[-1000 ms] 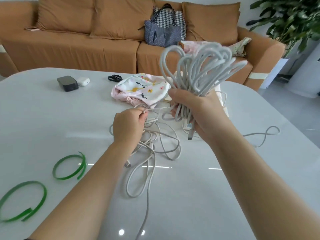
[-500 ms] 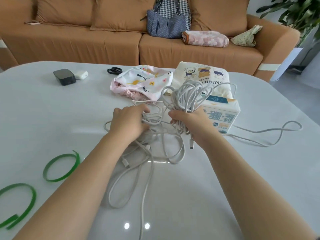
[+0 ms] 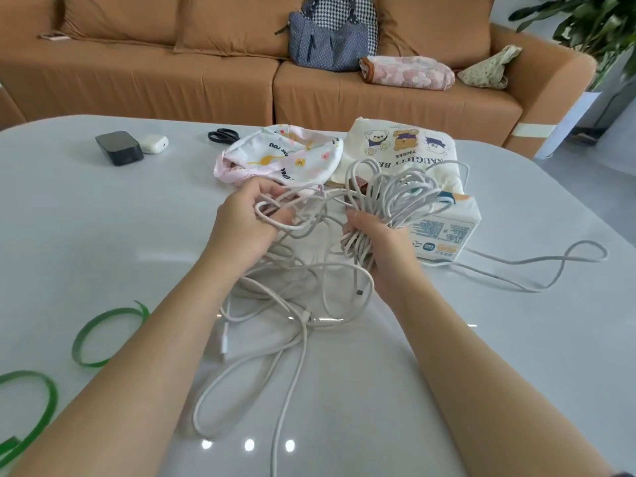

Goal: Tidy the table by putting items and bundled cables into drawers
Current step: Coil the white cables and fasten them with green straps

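Note:
A coil of white cable [image 3: 395, 197] stands in the grip of my right hand [image 3: 382, 249], just above the white table [image 3: 103, 235]. My left hand [image 3: 247, 222] holds a loose loop of the same cable a little to the left. More white cable [image 3: 285, 304] lies tangled on the table below both hands, and one strand [image 3: 550, 266] trails off to the right. Two green strap loops [image 3: 103, 335] [image 3: 27, 407] lie at the near left.
Behind the hands lie a printed cloth pouch [image 3: 282, 156], a cream bear-print bag [image 3: 402, 146] and a white tissue pack [image 3: 447, 232]. Scissors [image 3: 223, 136], a black box [image 3: 118, 148] and a white earbud case [image 3: 154, 143] sit far left. An orange sofa [image 3: 206, 80] stands beyond the table.
My right hand has come down with the cable coil from chest height to just above the table. My left hand has taken up a new loop of cable.

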The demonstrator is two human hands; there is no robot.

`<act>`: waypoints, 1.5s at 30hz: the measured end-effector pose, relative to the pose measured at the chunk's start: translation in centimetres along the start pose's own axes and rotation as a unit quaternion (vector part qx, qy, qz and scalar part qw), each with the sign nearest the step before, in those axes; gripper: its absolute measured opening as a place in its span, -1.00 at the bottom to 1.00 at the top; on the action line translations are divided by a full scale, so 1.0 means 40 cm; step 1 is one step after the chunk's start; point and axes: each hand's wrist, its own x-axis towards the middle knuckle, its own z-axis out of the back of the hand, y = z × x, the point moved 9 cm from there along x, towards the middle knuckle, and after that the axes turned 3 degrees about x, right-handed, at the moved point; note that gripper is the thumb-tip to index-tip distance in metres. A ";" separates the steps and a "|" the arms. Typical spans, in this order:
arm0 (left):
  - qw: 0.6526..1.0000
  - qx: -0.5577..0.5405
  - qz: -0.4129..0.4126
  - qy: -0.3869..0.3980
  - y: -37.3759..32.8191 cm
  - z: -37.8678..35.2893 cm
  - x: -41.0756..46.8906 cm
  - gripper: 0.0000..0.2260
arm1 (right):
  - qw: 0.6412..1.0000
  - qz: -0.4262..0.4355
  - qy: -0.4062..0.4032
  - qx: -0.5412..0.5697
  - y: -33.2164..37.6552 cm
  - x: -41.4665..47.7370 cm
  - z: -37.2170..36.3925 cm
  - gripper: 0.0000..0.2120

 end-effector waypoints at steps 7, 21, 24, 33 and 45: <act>0.992 0.061 -0.058 0.097 -0.014 -0.048 -0.020 -0.88 | 0.999 0.030 0.029 0.013 0.013 -0.011 -0.011 -0.92; 0.971 -0.140 0.195 0.017 0.125 -0.021 0.007 -0.88 | 0.997 0.027 0.057 0.039 -0.001 -0.018 -0.037 -0.96; 0.975 -0.070 0.176 0.115 0.109 -0.057 0.012 -0.88 | 0.997 0.006 0.062 0.036 -0.005 -0.018 -0.040 -0.96; 0.970 -0.124 0.095 0.184 0.066 -0.115 0.009 -0.72 | 0.997 0.005 0.069 0.039 -0.014 0.008 -0.026 -0.89; 0.992 -0.074 0.065 0.084 0.066 -0.074 0.028 -0.66 | 0.987 0.073 0.143 0.014 0.018 -0.015 -0.067 -0.91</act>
